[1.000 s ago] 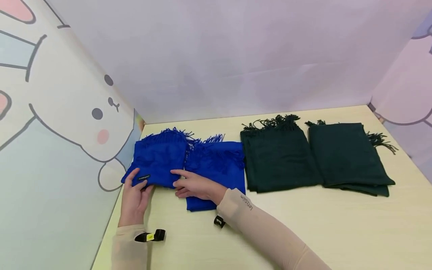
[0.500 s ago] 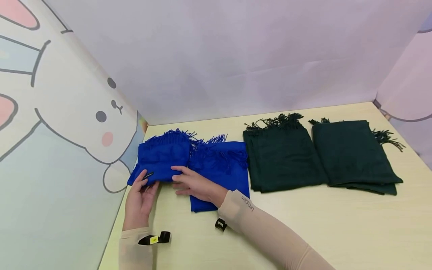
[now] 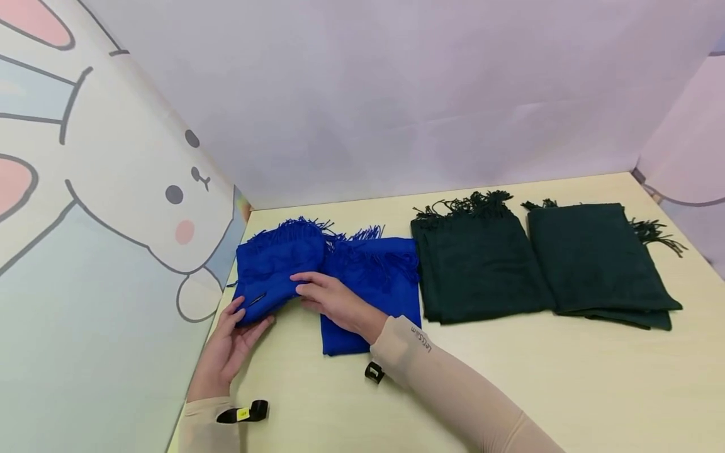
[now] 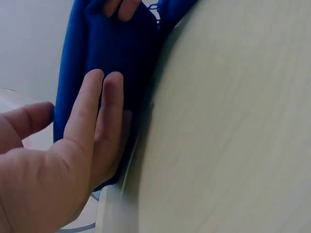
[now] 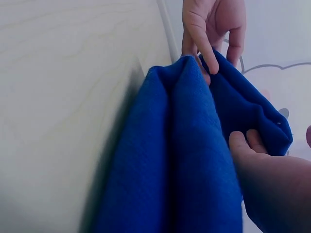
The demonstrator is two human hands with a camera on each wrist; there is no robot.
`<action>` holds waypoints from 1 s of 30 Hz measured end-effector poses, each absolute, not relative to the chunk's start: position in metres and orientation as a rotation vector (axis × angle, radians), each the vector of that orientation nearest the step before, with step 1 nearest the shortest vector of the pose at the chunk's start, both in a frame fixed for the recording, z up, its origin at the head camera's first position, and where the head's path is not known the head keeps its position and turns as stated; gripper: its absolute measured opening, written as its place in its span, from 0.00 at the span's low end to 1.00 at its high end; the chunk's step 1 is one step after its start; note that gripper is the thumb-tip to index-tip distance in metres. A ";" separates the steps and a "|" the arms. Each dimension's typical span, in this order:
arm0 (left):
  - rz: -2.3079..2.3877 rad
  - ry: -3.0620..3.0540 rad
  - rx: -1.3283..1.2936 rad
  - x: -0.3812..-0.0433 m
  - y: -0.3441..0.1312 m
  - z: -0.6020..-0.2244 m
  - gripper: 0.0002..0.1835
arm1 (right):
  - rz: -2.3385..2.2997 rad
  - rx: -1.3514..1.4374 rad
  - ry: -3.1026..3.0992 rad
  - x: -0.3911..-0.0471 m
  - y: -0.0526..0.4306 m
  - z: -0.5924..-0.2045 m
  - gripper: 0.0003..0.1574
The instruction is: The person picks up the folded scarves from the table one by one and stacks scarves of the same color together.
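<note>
Both hands are at the near edge of a folded blue scarf (image 3: 280, 258) with a fringe, at the left of the table in the head view. My left hand (image 3: 226, 352) holds its near left corner, thumb on top and fingers along the underside. A small dark label shows close by. My right hand (image 3: 337, 302) pinches the near right part of that edge. Between the hands the edge is lifted off the table and slants. In the right wrist view, the raised fold (image 5: 194, 121) shows two thick layers. Fingertips under the cloth are partly hidden.
A second folded blue scarf (image 3: 368, 277) lies just right, partly under my right forearm. Two folded dark green scarves, the nearer one (image 3: 478, 270) and the far-right one (image 3: 600, 258), lie beyond it. A printed wall (image 3: 130, 207) borders the left, a pale wall (image 3: 396, 107) the back.
The left hand has moved toward the person, drawing the scarf's left corner nearer. The front edge, level before, now slants with its right end farther back. The view has shifted slightly.
</note>
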State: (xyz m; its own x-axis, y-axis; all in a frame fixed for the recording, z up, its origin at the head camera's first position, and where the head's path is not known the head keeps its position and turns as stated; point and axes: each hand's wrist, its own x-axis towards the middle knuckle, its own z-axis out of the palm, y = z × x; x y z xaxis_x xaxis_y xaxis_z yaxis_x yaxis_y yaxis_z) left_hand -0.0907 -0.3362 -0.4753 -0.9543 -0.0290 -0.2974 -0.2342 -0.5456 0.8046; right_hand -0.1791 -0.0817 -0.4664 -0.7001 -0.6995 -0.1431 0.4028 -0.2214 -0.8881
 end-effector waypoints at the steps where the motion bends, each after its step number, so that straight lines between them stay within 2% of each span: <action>1: 2.623 1.436 -0.405 -0.091 -0.337 -0.476 0.26 | -1.986 -0.370 1.314 -0.179 -0.081 -0.466 0.25; 9: 2.739 1.308 -0.379 -0.096 -0.335 -0.479 0.15 | -1.980 -0.393 1.331 -0.179 -0.080 -0.466 0.23; 14: 2.911 1.228 -0.470 -0.103 -0.325 -0.474 0.13 | -1.979 -0.375 1.305 -0.177 -0.077 -0.468 0.23; 21: 3.012 1.250 -0.491 -0.103 -0.312 -0.461 0.11 | -1.955 -0.352 1.232 -0.177 -0.076 -0.472 0.28; 30: 2.914 1.606 -0.498 -0.098 -0.300 -0.447 0.09 | -2.102 -0.231 1.177 -0.175 -0.078 -0.474 0.18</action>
